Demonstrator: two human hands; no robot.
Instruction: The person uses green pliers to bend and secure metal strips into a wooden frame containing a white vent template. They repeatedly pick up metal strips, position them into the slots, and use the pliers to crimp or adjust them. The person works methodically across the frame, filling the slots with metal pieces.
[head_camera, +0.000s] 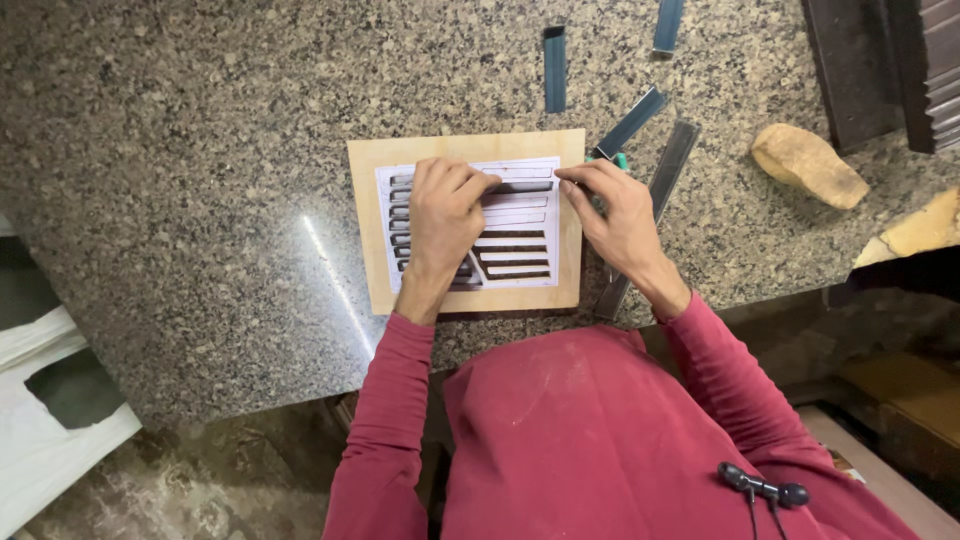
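Nearest the camera, the person's red shirt (600, 430) fills the lower middle of the view, with a small black earphone piece (765, 489) lying on it at the lower right, and both red sleeves reach forward over the edge of a speckled granite counter (200, 200). Close to that edge lies a square wooden board (365, 220) with a white paper pattern (525, 215) of dark horizontal slots stuck on its face. The left hand (440, 225) lies on the left half of the pattern, fingers curled and pressing down, and it hides most of the slots there. The right hand (620, 215) rests at the board's right edge, its thumb and forefinger pinched narrowly at the end of an upper strip of the pattern; whether they hold a thin strip or only press on the paper is hard to tell from here. Just beside this hand, partly under the wrist, a long grey metal bar (672, 170) lies on a slant, and a green tip (621, 159) peeks out by the knuckles. Beyond, three blue-grey strips (554, 68) lie on the stone, one leaning toward the board's far right corner, one upright, one cut by the top edge. Far right sit a tan stone (808, 165) and dark wooden pieces (880, 70).
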